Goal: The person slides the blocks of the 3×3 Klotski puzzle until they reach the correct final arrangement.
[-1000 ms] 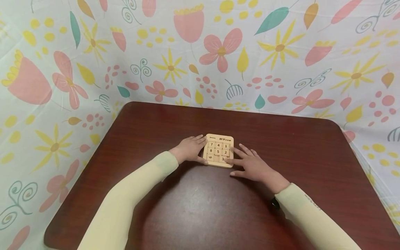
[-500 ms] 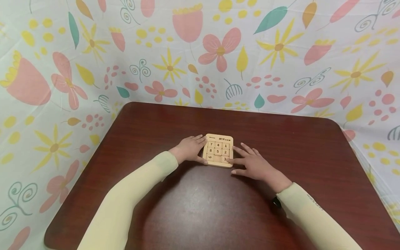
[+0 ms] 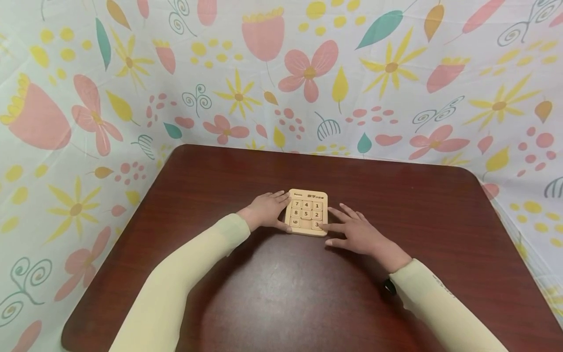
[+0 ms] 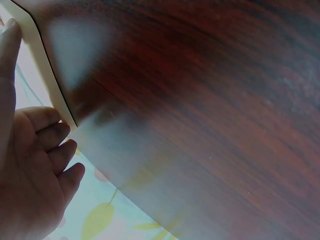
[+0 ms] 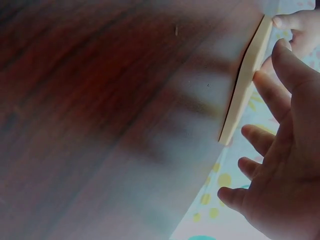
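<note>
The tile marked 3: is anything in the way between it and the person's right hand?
Nothing visible: the right hand has one fingertip at the right edge of the 3 tile, apparently touching it, with no object between them.

Tiles [image 3: 306, 214] on the wooden board [image 3: 306, 226] read 7, 4, 1, then 8, 5, 2, then a turned 6 or 9 and 3, its header print [image 3: 315, 196] and the sleeve lettering [image 3: 444, 286] being illegible.

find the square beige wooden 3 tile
In the head view, the square beige wooden 3 tile sits lower right on the rectangular wooden board, below the beige 2 tile.
</note>
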A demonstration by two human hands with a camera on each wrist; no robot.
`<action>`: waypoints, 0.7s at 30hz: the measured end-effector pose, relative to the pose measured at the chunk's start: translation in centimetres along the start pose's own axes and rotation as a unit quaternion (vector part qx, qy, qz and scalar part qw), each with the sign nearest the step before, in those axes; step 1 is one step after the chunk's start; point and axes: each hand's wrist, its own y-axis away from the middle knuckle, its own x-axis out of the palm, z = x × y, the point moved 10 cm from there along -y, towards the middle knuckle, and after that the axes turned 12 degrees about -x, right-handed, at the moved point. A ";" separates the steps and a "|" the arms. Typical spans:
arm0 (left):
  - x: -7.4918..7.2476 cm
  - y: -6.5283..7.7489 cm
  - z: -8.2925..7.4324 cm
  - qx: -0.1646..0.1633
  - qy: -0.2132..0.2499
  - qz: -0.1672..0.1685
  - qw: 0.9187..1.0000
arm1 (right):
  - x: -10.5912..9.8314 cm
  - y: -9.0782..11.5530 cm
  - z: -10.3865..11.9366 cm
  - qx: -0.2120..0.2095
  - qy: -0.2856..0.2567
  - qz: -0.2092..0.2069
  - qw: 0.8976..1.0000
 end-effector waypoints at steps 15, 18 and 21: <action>-0.1 0.1 -0.2 0.003 0.002 0.002 1.000 | 0.4 -0.6 0.0 -0.002 -0.016 -0.026 1.000; -0.1 0.0 -0.2 0.003 0.001 0.000 1.000 | 0.5 -0.9 0.5 -0.006 -0.008 -0.029 1.000; -0.3 -0.1 -0.1 0.002 0.003 -0.005 1.000 | 0.7 -1.3 0.9 -0.009 -0.001 -0.022 1.000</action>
